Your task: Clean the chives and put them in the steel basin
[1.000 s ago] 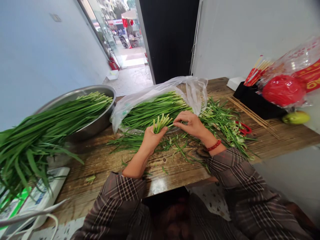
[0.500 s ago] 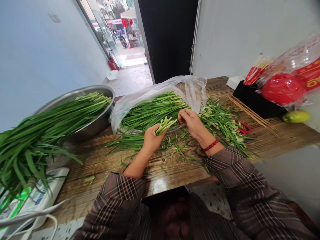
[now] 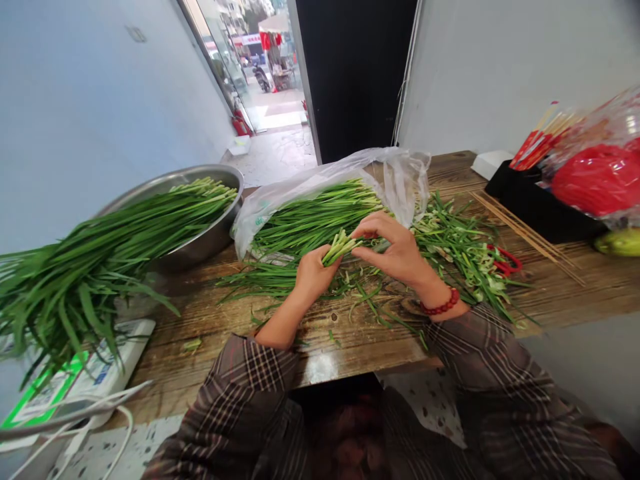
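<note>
My left hand (image 3: 315, 273) is wrapped round a bunch of green stalks (image 3: 342, 247), whose pale cut ends point up and to the right. Beside those ends is my right hand (image 3: 393, 248), thumb and fingers apart, with a red bead bracelet on the wrist. Behind both hands, more long green stalks (image 3: 315, 217) lie in an open clear plastic bag (image 3: 400, 177). A pile of trimmed leaves and scraps (image 3: 450, 237) spreads to the right of my right hand.
On the left, a metal basin (image 3: 200, 243) holds a large heap of green stalks hanging over its rim. Red-handled scissors (image 3: 506, 260), wooden chopsticks (image 3: 530, 230) and a black holder (image 3: 545, 207) are at the right. A white device (image 3: 125, 347) with cables sits front left.
My right hand has opened and come closer to the stalk ends in my left hand. The whole view has shifted, so the table's things appear a little further right.
</note>
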A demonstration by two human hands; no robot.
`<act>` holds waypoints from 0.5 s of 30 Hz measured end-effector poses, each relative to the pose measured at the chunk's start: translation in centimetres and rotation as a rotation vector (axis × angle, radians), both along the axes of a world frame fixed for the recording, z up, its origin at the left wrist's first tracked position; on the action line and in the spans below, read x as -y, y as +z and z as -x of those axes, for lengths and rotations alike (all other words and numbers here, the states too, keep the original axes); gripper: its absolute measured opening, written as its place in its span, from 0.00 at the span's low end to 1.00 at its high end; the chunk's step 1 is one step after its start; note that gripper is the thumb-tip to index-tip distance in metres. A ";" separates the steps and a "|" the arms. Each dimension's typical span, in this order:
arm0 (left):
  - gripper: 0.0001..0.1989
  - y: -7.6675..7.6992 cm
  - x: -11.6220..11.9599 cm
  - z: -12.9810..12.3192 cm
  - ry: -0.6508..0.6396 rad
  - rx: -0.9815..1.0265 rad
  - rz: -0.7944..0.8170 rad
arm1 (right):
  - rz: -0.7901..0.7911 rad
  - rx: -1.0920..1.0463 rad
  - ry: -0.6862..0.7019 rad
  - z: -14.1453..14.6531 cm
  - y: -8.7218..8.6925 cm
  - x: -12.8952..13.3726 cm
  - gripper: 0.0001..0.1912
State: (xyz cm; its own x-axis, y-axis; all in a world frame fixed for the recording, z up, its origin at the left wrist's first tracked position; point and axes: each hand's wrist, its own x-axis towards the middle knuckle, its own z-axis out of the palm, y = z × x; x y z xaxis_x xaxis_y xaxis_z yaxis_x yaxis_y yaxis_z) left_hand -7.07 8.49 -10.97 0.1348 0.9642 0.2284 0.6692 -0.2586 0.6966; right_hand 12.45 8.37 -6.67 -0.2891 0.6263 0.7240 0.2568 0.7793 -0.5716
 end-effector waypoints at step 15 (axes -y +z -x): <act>0.13 0.2 0.3 -0.3 -0.015 -0.119 0.027 | -0.135 0.223 -0.311 0.3 -1.4 -0.3 0.10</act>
